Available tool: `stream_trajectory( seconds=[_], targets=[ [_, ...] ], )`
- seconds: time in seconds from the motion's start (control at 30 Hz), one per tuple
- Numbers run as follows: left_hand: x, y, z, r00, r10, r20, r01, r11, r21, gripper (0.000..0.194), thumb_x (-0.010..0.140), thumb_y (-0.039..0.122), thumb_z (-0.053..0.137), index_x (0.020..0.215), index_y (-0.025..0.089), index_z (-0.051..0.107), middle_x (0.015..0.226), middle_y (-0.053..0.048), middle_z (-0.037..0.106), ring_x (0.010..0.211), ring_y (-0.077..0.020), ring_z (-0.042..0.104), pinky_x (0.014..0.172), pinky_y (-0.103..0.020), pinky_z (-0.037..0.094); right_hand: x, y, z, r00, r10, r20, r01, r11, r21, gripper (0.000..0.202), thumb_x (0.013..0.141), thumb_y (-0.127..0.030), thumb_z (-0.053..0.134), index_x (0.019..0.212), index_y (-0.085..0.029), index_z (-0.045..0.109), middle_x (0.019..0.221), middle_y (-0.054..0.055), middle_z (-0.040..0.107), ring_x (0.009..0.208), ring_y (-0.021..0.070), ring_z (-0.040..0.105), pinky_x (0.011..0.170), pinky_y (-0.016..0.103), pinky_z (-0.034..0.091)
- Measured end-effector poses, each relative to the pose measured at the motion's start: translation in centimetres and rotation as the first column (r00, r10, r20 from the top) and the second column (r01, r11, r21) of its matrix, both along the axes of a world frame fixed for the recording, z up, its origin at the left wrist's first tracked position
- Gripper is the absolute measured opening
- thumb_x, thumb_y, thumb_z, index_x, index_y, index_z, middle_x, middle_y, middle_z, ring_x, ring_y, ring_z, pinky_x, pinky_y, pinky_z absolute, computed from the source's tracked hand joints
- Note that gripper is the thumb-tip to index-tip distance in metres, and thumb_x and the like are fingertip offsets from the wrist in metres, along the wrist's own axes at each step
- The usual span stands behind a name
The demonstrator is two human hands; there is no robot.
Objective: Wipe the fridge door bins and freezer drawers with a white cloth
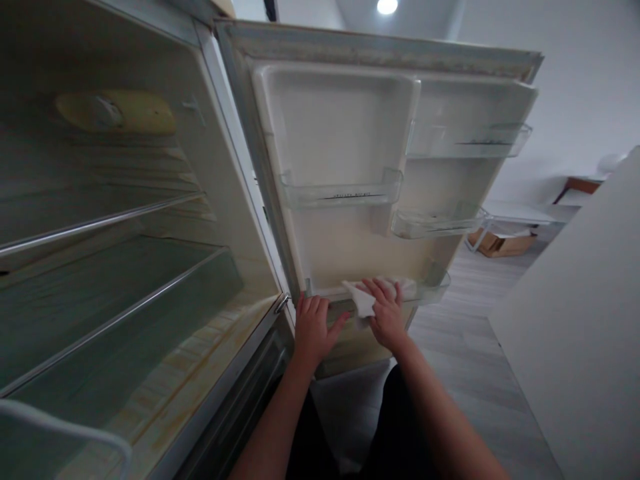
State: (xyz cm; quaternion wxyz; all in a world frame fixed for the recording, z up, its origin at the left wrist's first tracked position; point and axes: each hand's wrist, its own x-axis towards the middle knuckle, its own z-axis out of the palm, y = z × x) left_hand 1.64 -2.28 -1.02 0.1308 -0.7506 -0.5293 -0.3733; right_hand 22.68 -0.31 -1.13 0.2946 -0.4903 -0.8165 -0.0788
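Note:
An opened fridge door with clear plastic shelves faces me. My right hand is closed round a white cloth at the bottom door shelf, and part of the cloth lies inside that shelf. To its left, my left hand rests on the left end of the same shelf, thumb spread away from the fingers, with nothing held in it.
The fridge interior, with glass shelves and yellowish stains, fills the left side. A middle door shelf sits above my hands. At the right are a cardboard box, a small white table and a pale panel.

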Motion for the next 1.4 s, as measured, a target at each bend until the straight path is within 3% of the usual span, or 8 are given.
stream_trajectory(
  seconds=[0.2,0.4,0.53,0.63,0.77,0.9,1.23,1.4],
  targets=[
    [-0.6,0.0,0.0,0.999,-0.004,-0.049,0.006,0.999,0.052,0.030,0.096,0.046,0.050,0.089,0.019,0.061,0.088,-0.010,0.063,0.099,-0.0310,0.060,0.110,-0.055,0.038,-5.6,-1.5,-6.8,0.993,0.096,0.073,-0.099,0.994,0.036,0.060,0.093,-0.033,0.050,0.152,-0.022,0.046,0.164,0.013,0.027,0.153,0.0345,0.013,0.121,0.062,0.002],
    [-1.3,-0.3,0.6,0.997,-0.062,-0.053,0.058,0.995,-0.081,0.032,0.096,0.051,0.051,0.098,0.021,0.060,0.093,-0.006,0.065,0.099,-0.0279,0.060,0.113,-0.054,0.034,-1.4,-0.3,-8.7,0.950,-0.168,-0.264,0.214,0.965,0.154,0.078,0.097,-0.041,0.044,0.163,-0.018,0.010,0.168,0.018,0.002,0.154,0.0418,-0.001,0.117,0.066,0.016],
    [-1.4,-0.3,0.8,0.997,-0.069,-0.017,0.067,0.993,-0.093,0.032,0.097,0.052,0.050,0.094,0.021,0.058,0.091,-0.005,0.065,0.097,-0.0274,0.060,0.114,-0.054,0.033,3.4,2.2,-5.9,0.720,-0.329,-0.611,0.456,0.888,0.059,0.082,0.097,-0.049,0.040,0.160,-0.004,0.014,0.165,0.023,-0.013,0.154,0.0395,-0.009,0.120,0.064,0.014],
    [-1.3,-0.2,0.8,0.997,-0.073,-0.008,0.072,0.993,-0.094,0.031,0.097,0.052,0.049,0.093,0.022,0.058,0.090,-0.005,0.065,0.097,-0.0277,0.061,0.114,-0.055,0.032,7.0,4.5,-3.7,0.481,-0.372,-0.794,0.516,0.852,-0.087,0.084,0.090,-0.055,0.049,0.152,-0.002,0.032,0.164,0.028,0.007,0.154,0.0399,0.004,0.120,0.062,0.018],
    [-1.5,-0.3,0.9,0.996,-0.091,-0.015,0.090,0.991,-0.098,0.032,0.096,0.052,0.050,0.094,0.022,0.058,0.091,-0.005,0.066,0.097,-0.0280,0.061,0.114,-0.055,0.032,10.4,6.6,-2.3,-0.097,-0.330,-0.939,0.274,0.898,-0.344,0.070,0.082,-0.062,0.054,0.131,-0.013,0.053,0.127,0.013,0.063,0.119,0.0262,0.060,0.103,0.043,0.049],
    [-1.6,-0.4,0.8,0.994,-0.110,0.016,0.111,0.990,-0.091,0.030,0.095,0.052,0.053,0.096,0.022,0.059,0.090,-0.004,0.065,0.095,-0.0266,0.061,0.113,-0.054,0.032,10.8,6.3,-2.5,-0.338,-0.229,-0.913,0.074,0.961,-0.268,0.055,0.077,-0.061,0.066,0.106,-0.015,0.065,0.095,0.003,0.072,0.089,0.0157,0.068,0.081,0.024,0.057],
    [-1.5,-0.4,-0.1,0.999,-0.046,0.018,0.047,0.998,-0.034,0.026,0.093,0.049,0.058,0.089,0.022,0.056,0.087,-0.004,0.063,0.093,-0.0260,0.058,0.112,-0.053,0.034,0.9,1.4,-2.3,-0.664,-0.215,-0.716,-0.137,0.977,-0.166,0.051,0.092,-0.064,0.048,0.118,-0.024,0.064,0.109,0.001,0.073,0.099,0.0153,0.070,0.086,0.028,0.058],
    [-1.3,-0.6,0.1,1.000,-0.021,-0.001,0.021,0.998,-0.064,0.026,0.094,0.048,0.056,0.092,0.022,0.057,0.088,-0.005,0.063,0.095,-0.0277,0.059,0.110,-0.053,0.036,-11.8,-2.5,-2.9,-0.629,-0.570,-0.529,-0.676,0.737,0.009,0.073,0.084,-0.084,0.036,0.106,-0.022,0.068,0.104,0.005,0.074,0.104,0.0232,0.069,0.092,0.040,0.055]
  ],
)
